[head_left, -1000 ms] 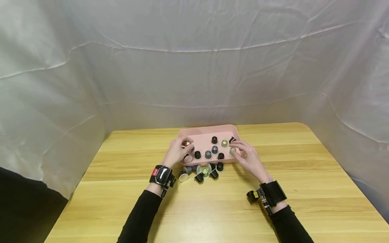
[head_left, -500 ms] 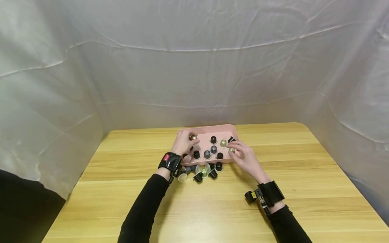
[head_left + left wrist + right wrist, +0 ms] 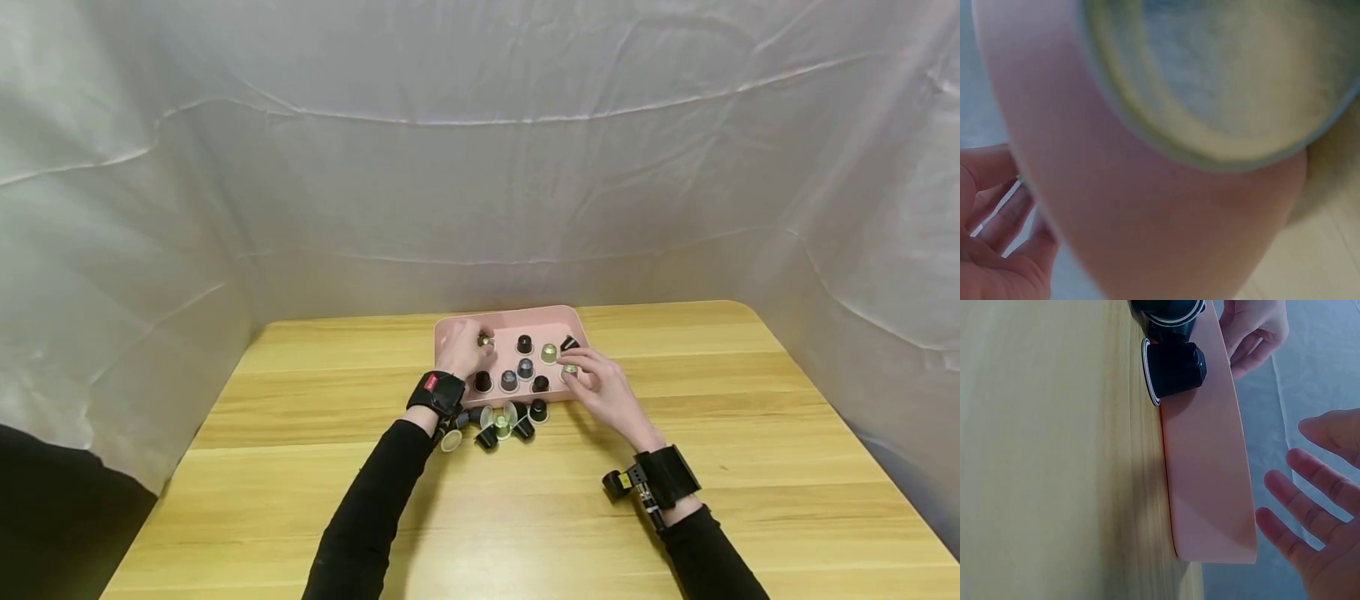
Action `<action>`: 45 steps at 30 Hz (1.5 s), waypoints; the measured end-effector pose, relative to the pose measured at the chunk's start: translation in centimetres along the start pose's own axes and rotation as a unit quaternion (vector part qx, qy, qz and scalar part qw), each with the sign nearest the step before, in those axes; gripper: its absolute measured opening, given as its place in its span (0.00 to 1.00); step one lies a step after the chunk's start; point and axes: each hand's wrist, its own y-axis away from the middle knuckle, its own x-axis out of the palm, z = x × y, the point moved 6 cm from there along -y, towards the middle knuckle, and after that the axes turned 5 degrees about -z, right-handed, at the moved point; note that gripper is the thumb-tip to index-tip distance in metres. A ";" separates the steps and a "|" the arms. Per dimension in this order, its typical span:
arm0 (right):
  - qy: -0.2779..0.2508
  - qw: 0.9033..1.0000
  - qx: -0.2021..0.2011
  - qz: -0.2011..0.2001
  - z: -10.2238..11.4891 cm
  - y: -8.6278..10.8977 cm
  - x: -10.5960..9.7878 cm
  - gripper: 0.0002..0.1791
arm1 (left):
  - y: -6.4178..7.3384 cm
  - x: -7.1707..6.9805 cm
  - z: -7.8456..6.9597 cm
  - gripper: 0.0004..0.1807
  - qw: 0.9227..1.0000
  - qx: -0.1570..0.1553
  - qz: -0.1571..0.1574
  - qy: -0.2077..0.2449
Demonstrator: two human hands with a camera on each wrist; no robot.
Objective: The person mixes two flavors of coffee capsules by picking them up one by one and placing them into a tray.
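Over the left part of a pink tray (image 3: 501, 402), my left hand (image 3: 461, 350) pinches a gold-green coffee capsule (image 3: 486, 341) between thumb and fingers. Only a small glint of it shows in the left wrist view. My right hand (image 3: 606, 392) hovers at the tray's right end, its thumb and fingertips around a light green capsule (image 3: 570, 370) standing there. In the right wrist view its fingers (image 3: 1316, 519) are spread and relaxed. Other capsules stand in the tray: black (image 3: 524, 343), pale green (image 3: 549, 353) and blue-grey (image 3: 509, 381). One black capsule (image 3: 568, 342) lies tipped by the right wall.
In front of the tray several loose capsules lie on the wooden table (image 3: 540, 517), among them a green one (image 3: 502, 427) and a black one (image 3: 538, 410). A capsule's gold rim (image 3: 1229, 150) looms close in the left wrist view. A pale curtain (image 3: 480, 192) surrounds the table.
My left hand has moved right and a little farther back over the tray, carrying the gold-green capsule. My right hand has stayed nearly still beside the light green capsule.
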 end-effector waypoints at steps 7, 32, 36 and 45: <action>-0.001 1.000 0.002 0.003 0.0 0.1 0.0 0.15 | 0.2 0.0 -0.4 0.18 0.999 0.011 0.027 -0.041; 0.003 0.995 -0.042 0.086 1.4 0.4 0.7 0.18 | 6.2 -4.8 1.1 0.25 0.991 0.023 0.004 0.134; 0.003 0.991 -0.048 0.124 1.9 0.7 1.5 0.17 | 7.2 -5.0 2.0 0.25 0.987 0.008 -0.009 0.162; 0.014 0.976 -0.041 0.212 3.0 1.3 2.7 0.14 | 8.8 -5.5 3.0 0.26 0.983 0.009 -0.020 0.183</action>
